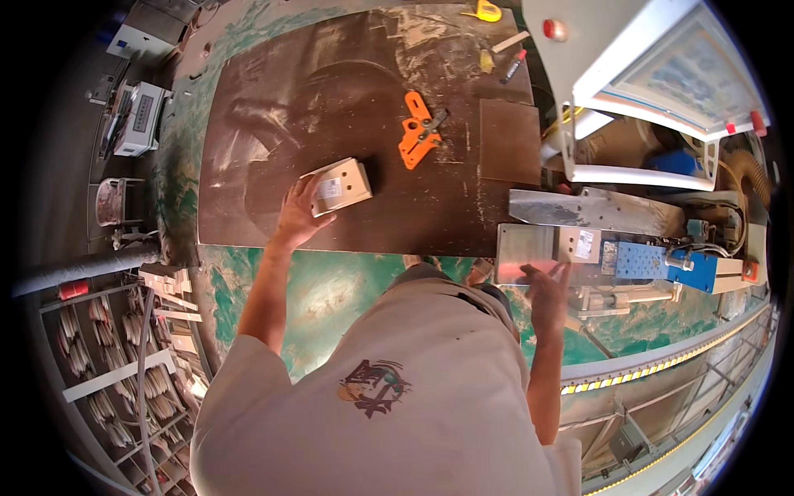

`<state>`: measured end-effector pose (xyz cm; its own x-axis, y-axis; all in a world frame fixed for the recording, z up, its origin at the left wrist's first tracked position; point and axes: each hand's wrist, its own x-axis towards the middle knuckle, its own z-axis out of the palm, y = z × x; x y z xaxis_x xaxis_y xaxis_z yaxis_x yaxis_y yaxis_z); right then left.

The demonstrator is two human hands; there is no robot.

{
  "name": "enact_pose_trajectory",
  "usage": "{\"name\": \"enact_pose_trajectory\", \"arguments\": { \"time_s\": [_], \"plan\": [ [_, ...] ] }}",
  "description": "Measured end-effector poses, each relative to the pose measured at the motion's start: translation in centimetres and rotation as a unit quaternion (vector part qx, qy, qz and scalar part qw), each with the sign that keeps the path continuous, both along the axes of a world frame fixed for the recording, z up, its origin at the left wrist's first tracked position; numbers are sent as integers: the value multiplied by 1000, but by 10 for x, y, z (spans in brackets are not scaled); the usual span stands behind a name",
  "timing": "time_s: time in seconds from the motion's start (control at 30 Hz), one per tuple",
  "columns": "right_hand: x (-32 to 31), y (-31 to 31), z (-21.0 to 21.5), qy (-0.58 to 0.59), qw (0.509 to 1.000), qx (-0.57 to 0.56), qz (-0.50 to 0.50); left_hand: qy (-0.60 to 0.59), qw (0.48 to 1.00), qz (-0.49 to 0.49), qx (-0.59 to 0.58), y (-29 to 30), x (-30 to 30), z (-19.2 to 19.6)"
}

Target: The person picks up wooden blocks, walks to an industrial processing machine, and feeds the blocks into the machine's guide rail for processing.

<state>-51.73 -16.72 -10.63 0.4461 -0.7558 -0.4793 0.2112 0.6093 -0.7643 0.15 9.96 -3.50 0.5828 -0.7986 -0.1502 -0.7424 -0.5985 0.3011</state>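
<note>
A small stack of pale wooden panels (354, 187), with a white label and dark holes on top, rests on the brown tabletop (298, 124). My left hand (299, 217) grips the stack's left end, fingers along the far side and thumb at the near corner. Off to the right, my right hand (546, 285) hovers at the near edge of a metal plate (527, 244) on the machine, fingers apart and holding nothing. Just beyond its fingertips, a labelled wooden panel (572, 241) lies on the plate, against a blue machine block (641, 259).
An orange tool (418, 136) lies mid-table. At the far right corner are a yellow tape measure (486, 11) and a marker (513, 66). A white-framed screen (670, 70) stands over the machine. Shelves of panels (124, 355) stand at left.
</note>
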Motion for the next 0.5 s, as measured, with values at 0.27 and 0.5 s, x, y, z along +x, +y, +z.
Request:
{"name": "enact_pose_trajectory", "arguments": {
  "time_s": [0.27, 0.5],
  "plan": [
    [9, -8, 15, 72, 997, -32, 13, -25, 999, 3, -21, -5, 5, -5],
    [16, -7, 9, 23, 997, 28, -66, -14, 993, -36, -107, -39, -38, 8]
  ]
}}
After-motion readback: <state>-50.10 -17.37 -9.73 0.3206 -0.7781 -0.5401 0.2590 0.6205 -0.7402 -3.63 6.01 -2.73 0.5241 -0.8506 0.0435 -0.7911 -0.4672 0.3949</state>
